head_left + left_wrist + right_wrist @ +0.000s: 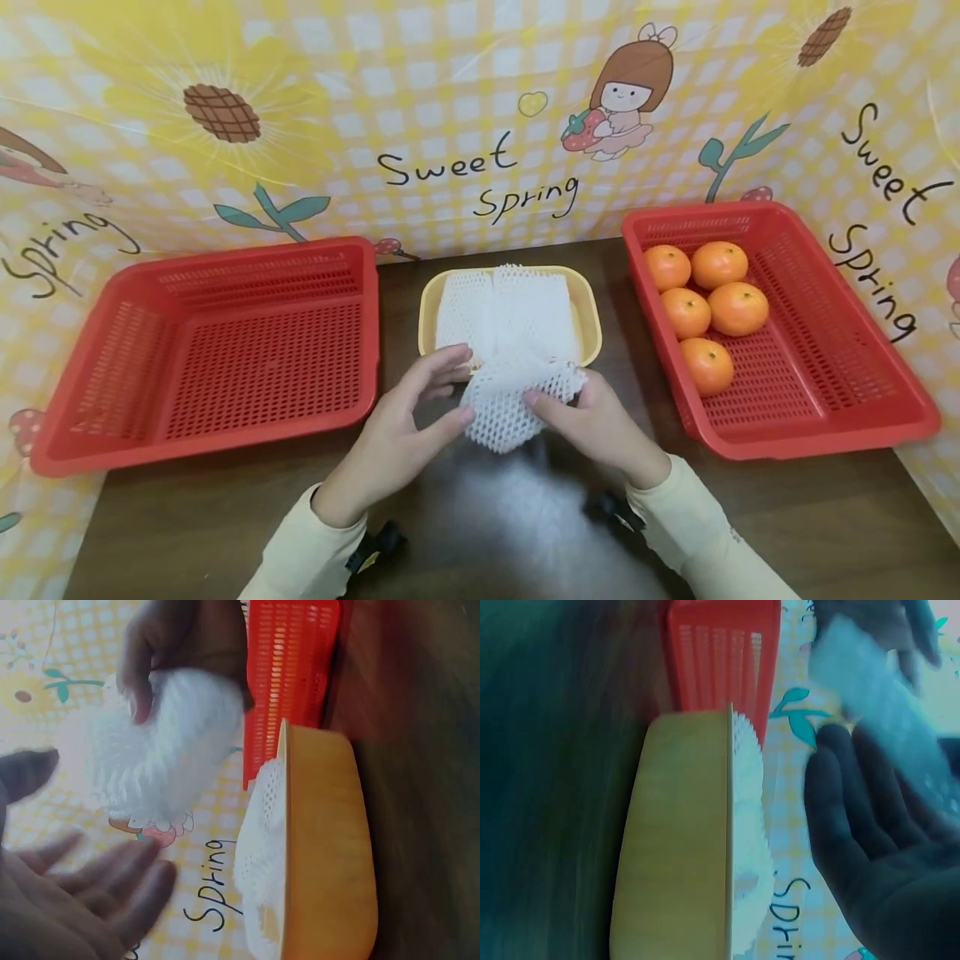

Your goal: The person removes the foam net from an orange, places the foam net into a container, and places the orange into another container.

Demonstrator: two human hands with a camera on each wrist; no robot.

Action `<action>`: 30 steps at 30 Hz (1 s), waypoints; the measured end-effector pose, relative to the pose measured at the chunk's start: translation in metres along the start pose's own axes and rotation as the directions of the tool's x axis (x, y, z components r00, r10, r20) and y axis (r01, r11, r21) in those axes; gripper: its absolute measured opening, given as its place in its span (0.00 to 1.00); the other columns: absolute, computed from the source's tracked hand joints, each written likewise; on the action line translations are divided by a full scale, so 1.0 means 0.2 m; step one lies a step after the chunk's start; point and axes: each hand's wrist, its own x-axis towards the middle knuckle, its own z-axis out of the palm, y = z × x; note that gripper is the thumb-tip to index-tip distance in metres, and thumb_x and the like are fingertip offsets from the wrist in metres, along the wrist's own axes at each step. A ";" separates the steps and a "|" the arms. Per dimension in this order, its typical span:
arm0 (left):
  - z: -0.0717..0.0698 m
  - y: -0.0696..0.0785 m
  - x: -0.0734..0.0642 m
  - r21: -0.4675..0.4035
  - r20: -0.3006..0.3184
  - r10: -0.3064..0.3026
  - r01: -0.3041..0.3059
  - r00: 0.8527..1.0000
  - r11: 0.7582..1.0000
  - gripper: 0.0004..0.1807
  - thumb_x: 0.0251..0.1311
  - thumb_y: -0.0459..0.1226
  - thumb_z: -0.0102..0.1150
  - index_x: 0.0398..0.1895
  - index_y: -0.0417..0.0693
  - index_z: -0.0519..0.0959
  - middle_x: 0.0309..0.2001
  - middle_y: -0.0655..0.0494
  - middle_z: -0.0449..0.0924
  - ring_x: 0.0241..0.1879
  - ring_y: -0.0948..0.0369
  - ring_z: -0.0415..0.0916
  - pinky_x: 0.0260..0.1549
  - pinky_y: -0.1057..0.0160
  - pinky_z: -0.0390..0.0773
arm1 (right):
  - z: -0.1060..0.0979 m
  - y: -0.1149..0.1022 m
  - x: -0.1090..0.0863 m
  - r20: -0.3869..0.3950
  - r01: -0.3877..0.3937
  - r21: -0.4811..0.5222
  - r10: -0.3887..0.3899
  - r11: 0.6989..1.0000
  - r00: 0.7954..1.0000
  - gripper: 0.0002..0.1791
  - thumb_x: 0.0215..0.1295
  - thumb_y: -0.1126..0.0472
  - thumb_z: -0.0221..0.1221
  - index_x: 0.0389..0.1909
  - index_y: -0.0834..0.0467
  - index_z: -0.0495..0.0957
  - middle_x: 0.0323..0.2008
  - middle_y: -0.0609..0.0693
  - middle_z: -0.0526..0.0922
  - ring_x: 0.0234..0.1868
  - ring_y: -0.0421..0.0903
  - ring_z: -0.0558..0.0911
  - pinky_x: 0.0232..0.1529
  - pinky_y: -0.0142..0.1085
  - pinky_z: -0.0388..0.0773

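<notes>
My right hand [603, 429] pinches a white foam fruit net [506, 412] between thumb and fingers, in front of a yellow container [594, 321]. The net hangs slack and looks flattened. On its other side is my left hand [393, 437], fingers spread and thumb tip at the net's left edge; in the left wrist view that left hand [90, 892] stands apart from the net [165, 742]. More white foam nets [532, 304] lie in the yellow container, in two side-by-side stacks.
A red perforated basket [847, 417] on the right holds several oranges [738, 308] along its left side. At the left stands another red basket [270, 358], with its slotted floor showing. Behind everything hangs a yellow checked cloth [450, 92]. All containers rest on a dark wooden table [510, 533].
</notes>
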 end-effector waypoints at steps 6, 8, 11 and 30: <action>-0.01 0.01 0.01 0.028 0.142 0.080 -0.085 0.987 0.996 0.13 0.67 0.33 0.64 0.52 0.54 0.83 0.76 0.58 0.57 0.71 0.54 0.61 0.65 0.45 0.64 | -0.04 -0.01 0.01 0.179 -0.077 -0.017 0.079 0.997 0.981 0.14 0.68 0.67 0.62 0.53 0.65 0.80 0.43 0.54 0.87 0.42 0.50 0.85 0.45 0.42 0.82; 0.00 0.01 0.02 0.053 0.132 0.042 -0.049 0.990 0.997 0.12 0.68 0.34 0.63 0.51 0.56 0.85 0.73 0.58 0.62 0.68 0.56 0.64 0.62 0.44 0.68 | -0.04 -0.01 0.02 0.175 -0.067 -0.014 0.068 0.998 0.982 0.16 0.68 0.67 0.62 0.55 0.65 0.79 0.44 0.54 0.86 0.42 0.51 0.85 0.45 0.43 0.83; 0.00 -0.01 0.05 0.054 0.062 -0.004 0.001 0.998 0.999 0.14 0.67 0.32 0.62 0.54 0.54 0.84 0.65 0.57 0.71 0.61 0.57 0.70 0.57 0.47 0.73 | -0.04 -0.01 0.04 0.112 -0.042 0.041 0.037 0.998 0.993 0.21 0.68 0.69 0.62 0.60 0.66 0.73 0.45 0.59 0.86 0.40 0.53 0.86 0.43 0.45 0.84; 0.07 -0.12 0.45 0.281 -0.096 -0.148 0.170 0.984 0.945 0.40 0.63 0.33 0.56 0.79 0.62 0.59 0.78 0.53 0.51 0.36 0.53 0.75 0.35 0.52 0.78 | -0.17 -0.07 0.29 -0.201 -0.050 -0.543 -0.072 0.838 0.977 0.22 0.75 0.63 0.54 0.68 0.54 0.75 0.30 0.53 0.76 0.30 0.50 0.75 0.38 0.44 0.75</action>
